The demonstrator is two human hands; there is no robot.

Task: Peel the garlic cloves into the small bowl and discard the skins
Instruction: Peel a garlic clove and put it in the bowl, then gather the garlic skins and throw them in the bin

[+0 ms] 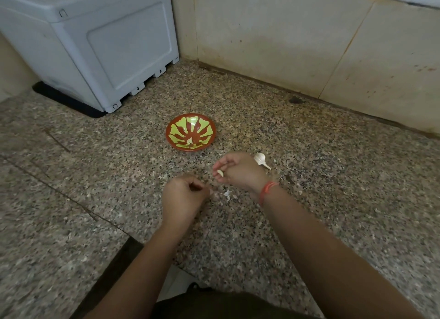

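Note:
A small red bowl [190, 132] with a yellow-green pattern stands on the speckled granite counter [309, 175] and holds a peeled clove or two [189, 141]. My right hand [240, 171] pinches a pale garlic clove [220, 173] just in front of the bowl. Lower and to the left, my left hand [183, 197] has curled fingers that pinch a thin white strip of skin [220, 194]. Loose skins [228, 196] lie on the counter between the hands. The rest of the garlic bulb [260, 159] lies behind my right hand.
A grey-white plastic appliance [95, 49] on a black mat fills the back left corner. Beige wall tiles [285, 44] close off the back. The counter edge [133, 245] steps in near my body at lower left.

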